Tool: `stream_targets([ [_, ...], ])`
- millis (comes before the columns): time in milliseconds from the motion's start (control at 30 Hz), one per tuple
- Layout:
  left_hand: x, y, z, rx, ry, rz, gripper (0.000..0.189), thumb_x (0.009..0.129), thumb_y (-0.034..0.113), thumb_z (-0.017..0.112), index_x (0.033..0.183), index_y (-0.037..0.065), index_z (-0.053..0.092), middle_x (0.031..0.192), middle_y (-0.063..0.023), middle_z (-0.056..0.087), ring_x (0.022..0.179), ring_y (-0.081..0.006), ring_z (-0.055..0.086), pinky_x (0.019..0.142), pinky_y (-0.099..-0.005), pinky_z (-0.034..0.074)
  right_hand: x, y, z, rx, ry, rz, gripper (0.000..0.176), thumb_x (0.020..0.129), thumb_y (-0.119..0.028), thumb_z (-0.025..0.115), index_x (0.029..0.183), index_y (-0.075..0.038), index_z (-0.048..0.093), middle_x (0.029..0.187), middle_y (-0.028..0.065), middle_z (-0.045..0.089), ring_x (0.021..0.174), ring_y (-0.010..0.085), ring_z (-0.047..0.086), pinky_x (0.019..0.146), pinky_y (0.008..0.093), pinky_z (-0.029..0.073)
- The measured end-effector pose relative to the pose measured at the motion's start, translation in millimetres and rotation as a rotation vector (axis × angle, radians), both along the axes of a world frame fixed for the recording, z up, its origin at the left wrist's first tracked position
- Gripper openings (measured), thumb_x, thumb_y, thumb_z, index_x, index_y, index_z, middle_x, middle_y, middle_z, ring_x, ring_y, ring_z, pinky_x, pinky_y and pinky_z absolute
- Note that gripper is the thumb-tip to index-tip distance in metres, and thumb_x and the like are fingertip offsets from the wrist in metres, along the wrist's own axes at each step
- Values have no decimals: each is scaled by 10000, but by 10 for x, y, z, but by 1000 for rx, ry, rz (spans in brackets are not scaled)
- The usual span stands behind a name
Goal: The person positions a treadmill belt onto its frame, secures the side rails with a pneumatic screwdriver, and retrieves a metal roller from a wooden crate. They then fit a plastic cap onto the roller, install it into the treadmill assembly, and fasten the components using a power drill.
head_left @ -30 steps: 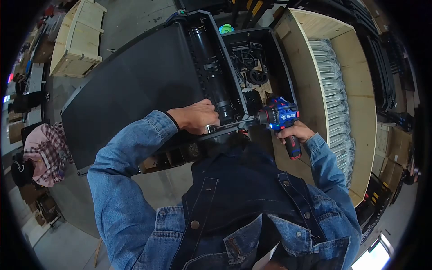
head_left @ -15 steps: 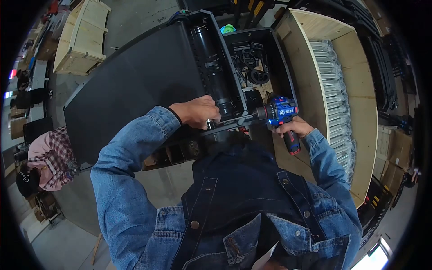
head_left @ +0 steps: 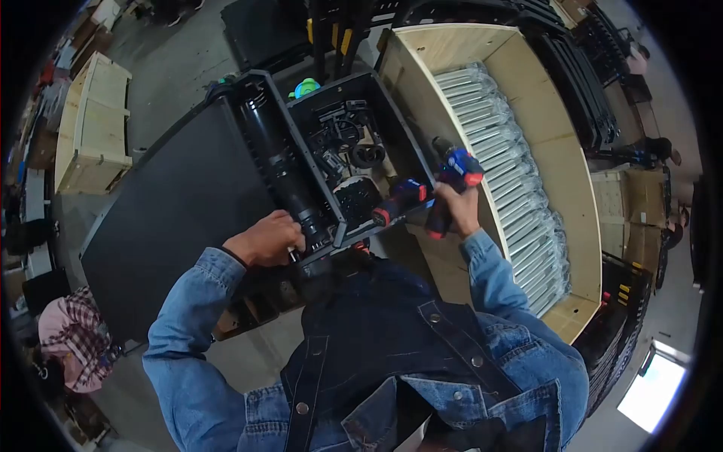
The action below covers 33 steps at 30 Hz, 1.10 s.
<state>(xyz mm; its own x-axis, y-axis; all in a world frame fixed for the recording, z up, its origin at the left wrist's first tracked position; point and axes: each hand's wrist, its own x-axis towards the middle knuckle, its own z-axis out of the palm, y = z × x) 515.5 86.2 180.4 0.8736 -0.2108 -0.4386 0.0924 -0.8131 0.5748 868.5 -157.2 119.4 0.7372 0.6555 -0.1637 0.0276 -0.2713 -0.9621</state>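
My left hand rests closed on the near edge of a black machine frame, next to the end of a black roller. Whether it holds a small part is hidden. To the right, my right hand grips the handle of a blue cordless drill, which is held off the frame above the wooden crate's edge, its chuck pointing up and away. A black tool with red and blue bands lies at the frame corner between my hands.
The machine has a wide black belt and an open compartment with cables and parts. A wooden crate with wrapped metal tubes stands on the right, another crate far left. A person in plaid crouches lower left.
My right hand has pulled the drill back from the frame edge and swung it up to the right. My left hand has stayed on the frame. The view has shifted.
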Motion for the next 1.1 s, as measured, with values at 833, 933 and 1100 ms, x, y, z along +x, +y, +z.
stream_targets([
  [833,-902,-1541,-218,575,-382,1578,381,1001,171,561,1356,34,572,1492,-181,475,1415,-361,395,1159,-497,288,-308,1476,-1397,-499,-376,806,280,856,-210,678,1067,-27,692,1074,209,704,1009,393,672,880,451,533],
  [933,-923,-1939,-93,605,-328,1691,378,1001,155,571,1350,10,567,1441,-208,510,1350,-365,456,1100,-449,367,-331,1909,-1848,-888,-262,935,270,893,-233,665,1056,-23,714,994,229,721,966,382,701,847,461,555],
  [1100,-1607,-3374,-726,-46,20,2345,372,963,174,619,1271,-36,618,1236,-218,647,1137,-333,620,1001,-411,469,-527,1553,-848,-846,-722,1086,493,925,-503,626,1034,-32,724,990,208,728,961,369,710,827,470,565],
])
